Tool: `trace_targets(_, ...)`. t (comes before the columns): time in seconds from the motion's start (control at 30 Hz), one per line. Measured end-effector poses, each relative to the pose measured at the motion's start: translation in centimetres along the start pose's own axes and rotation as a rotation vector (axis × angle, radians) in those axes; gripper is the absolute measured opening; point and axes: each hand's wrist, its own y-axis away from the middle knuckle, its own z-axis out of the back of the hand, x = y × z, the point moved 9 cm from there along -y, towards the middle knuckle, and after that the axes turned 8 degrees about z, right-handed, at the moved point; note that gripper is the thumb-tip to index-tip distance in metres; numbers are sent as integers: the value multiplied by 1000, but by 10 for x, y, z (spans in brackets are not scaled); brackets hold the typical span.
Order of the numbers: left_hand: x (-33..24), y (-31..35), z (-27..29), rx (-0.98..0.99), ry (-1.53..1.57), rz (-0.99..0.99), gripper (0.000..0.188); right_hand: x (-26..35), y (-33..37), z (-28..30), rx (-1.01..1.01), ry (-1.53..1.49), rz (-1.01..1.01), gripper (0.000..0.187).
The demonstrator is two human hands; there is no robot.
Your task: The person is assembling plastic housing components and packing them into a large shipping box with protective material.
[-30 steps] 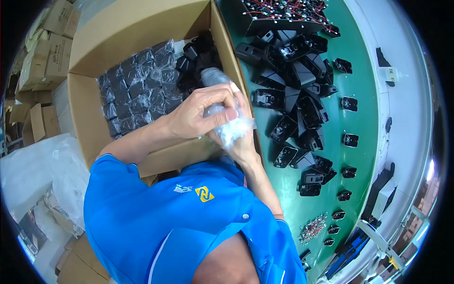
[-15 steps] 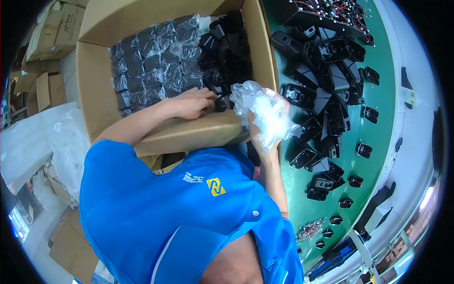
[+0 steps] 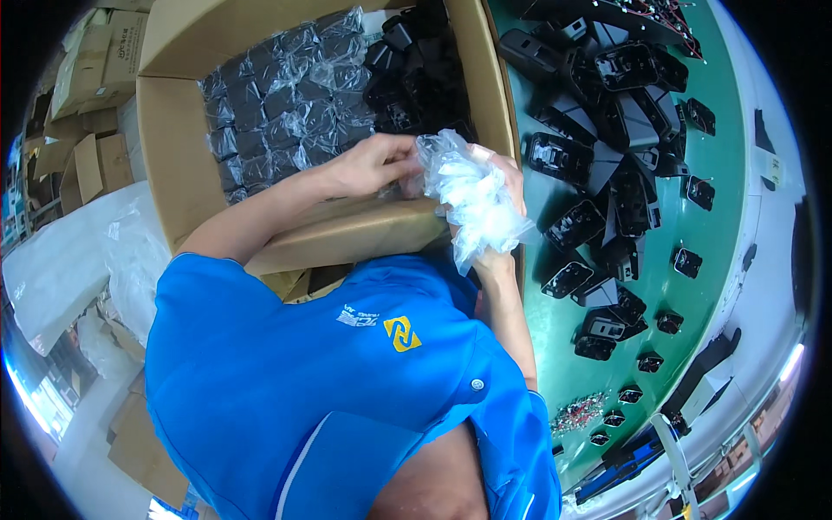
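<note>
My right hand (image 3: pixel 511 179) is closed around a crumpled bunch of clear plastic bags (image 3: pixel 472 192) over the near right corner of a large cardboard box (image 3: pixel 347 238). My left hand (image 3: pixel 374 165) is beside the bunch, thumb and fingers drawn together at its left edge; the plastic partly hides the fingertips. Beneath and beyond the hands, the box holds rows of black parts wrapped in clear plastic (image 3: pixel 286 113). Loose black plastic housings (image 3: pixel 425 69) fill the right side of the box.
Right of the box stands a green table (image 3: pixel 711 225) with a heap of black housings (image 3: pixel 624 121) on it. Small black parts (image 3: pixel 687 263) form a line along its far edge. Wired connectors (image 3: pixel 581 412) lie near its lower end. Cardboard cartons (image 3: pixel 95 65) and plastic sheeting (image 3: pixel 78 260) are at the left.
My left hand has come up from the black parts inside the box to the left edge of the plastic bunch. The right hand has shifted slightly left with the bunch still in it.
</note>
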Motion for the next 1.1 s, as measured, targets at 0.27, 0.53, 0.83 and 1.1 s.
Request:
trace_targets(0.27, 39, 6, 59, -315, -643, -46, 23, 1, -4, 0, -8, 105, 69, 55)
trace_targets(0.53, 63, -4, 28, -254, -1061, 22, 19, 3, -4, 0, -10, 122, 89, 52)
trace_targets(0.83, 16, -8, 62, -136, -264, 73, 11, 1, -2, 0, -8, 89, 100, 48)
trace_targets(1.1, 60, -1, 107, -410, -429, 144, 16, 2, -1, 0, -23, 108, 120, 46)
